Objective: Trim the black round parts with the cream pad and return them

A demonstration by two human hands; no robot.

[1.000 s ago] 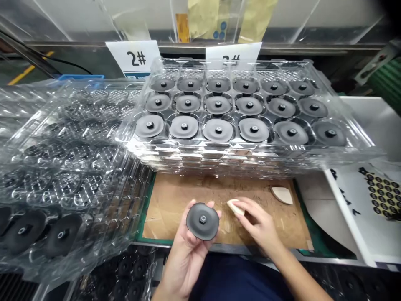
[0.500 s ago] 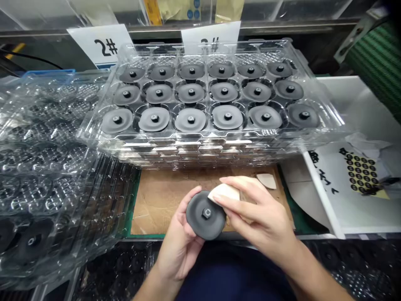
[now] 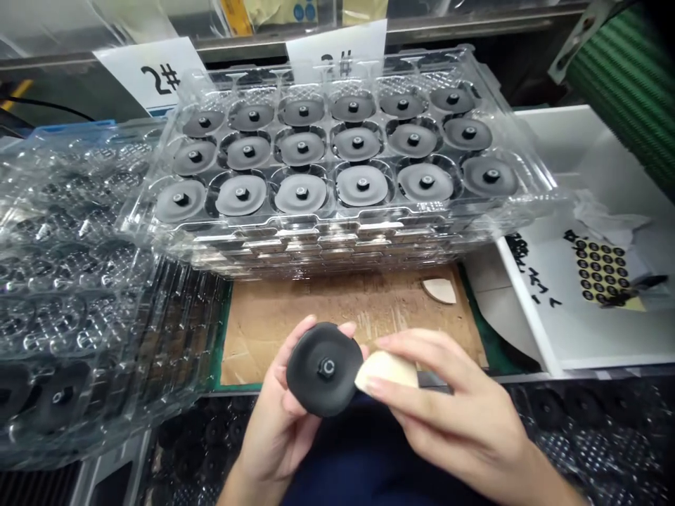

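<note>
Between the fingers and thumb of my left hand is a black rounded disc with a small raised stub at its centre, its dished face turned up to me. My right hand pinches a cream sponge wedge; its tip lies right by the disc's right edge, and I cannot tell whether they touch. Beyond my hands, a clear plastic tray on top of a stack carries rows of similar black discs. Another cream wedge lies on the cardboard.
More clear trays are stacked on the left. A white bin at the right holds a sheet of round black stickers. Paper signs stand behind the stack. A green ribbed roll hangs at the upper right.
Both hands have come slightly nearer to me, and the disc has shifted left. The sponge wedge has moved from the disc's upper right rim down to its right side.
</note>
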